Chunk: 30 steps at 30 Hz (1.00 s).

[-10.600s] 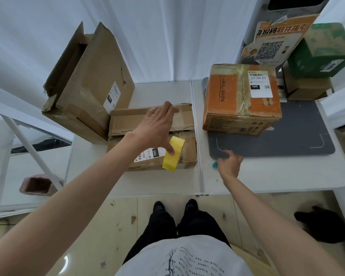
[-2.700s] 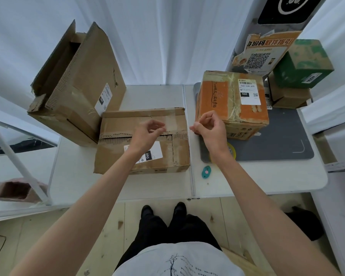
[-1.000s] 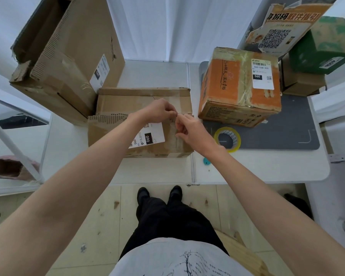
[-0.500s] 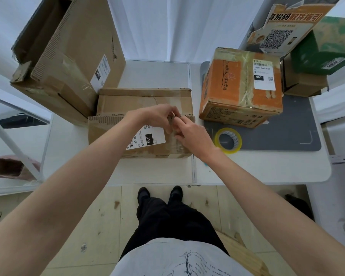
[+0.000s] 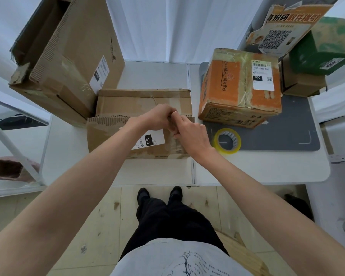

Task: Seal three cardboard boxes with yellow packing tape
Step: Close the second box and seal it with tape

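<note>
Step in hand, judged: middle flat box (image 5: 127, 100) being worked at flap seam; no yellow tape seen laid on it yet.

Left hand (image 5: 157, 118): fingers curled, tips pinched together at seam; item held, if any, too small to tell.

Right hand (image 5: 191, 134): fingers curled, tips met with left hand's; grip content likewise cannot be told.

Box: directly under both grips, on bench (image 5: 153, 76).

Tape roll (image 5: 227, 141): just right of right hand, on grey mat (image 5: 287, 126), untouched.

Tall open box (image 5: 68, 56): left of left hand. Orange box (image 5: 227, 84): right, beyond roll.

Next move, judged: roll to be taken up, strip drawn across seam, pressed flat.

Boxes crowd the table's rear
Bare table (image 5: 257, 170) at lower right; tall box (image 5: 72, 56) upper left, orange box (image 5: 239, 86) upper right.
</note>
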### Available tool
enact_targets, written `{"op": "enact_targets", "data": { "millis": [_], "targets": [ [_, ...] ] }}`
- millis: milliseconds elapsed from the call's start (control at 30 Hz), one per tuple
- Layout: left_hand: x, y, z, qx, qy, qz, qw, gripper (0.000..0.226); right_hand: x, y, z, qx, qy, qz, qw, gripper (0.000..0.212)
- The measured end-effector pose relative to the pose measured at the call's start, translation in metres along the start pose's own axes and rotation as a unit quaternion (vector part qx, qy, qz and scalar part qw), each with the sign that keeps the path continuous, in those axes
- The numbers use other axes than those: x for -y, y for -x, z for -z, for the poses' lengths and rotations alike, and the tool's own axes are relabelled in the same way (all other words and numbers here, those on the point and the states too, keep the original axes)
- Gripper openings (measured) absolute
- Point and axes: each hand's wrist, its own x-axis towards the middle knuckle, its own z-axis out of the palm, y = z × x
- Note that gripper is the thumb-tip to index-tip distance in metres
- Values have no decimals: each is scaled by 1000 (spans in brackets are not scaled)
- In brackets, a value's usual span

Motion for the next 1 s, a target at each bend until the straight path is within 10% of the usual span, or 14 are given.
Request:
{"op": "enact_targets", "data": {
  "millis": [433, 700, 1000],
  "targets": [
    [0, -1, -6, -57, 18, -13, 998, 12, -25, -9, -2, 64, -159, -166, 971, 71],
    [-1, -2, -9, -72, 22, -4, 997, 14, -18, 34, -22, 51, -264, -244, 932, 142],
    [1, -7, -10, -65, 14, 13, 998, 11, -23, 44, -25, 47, -274, -232, 932, 114]
  ]
}}
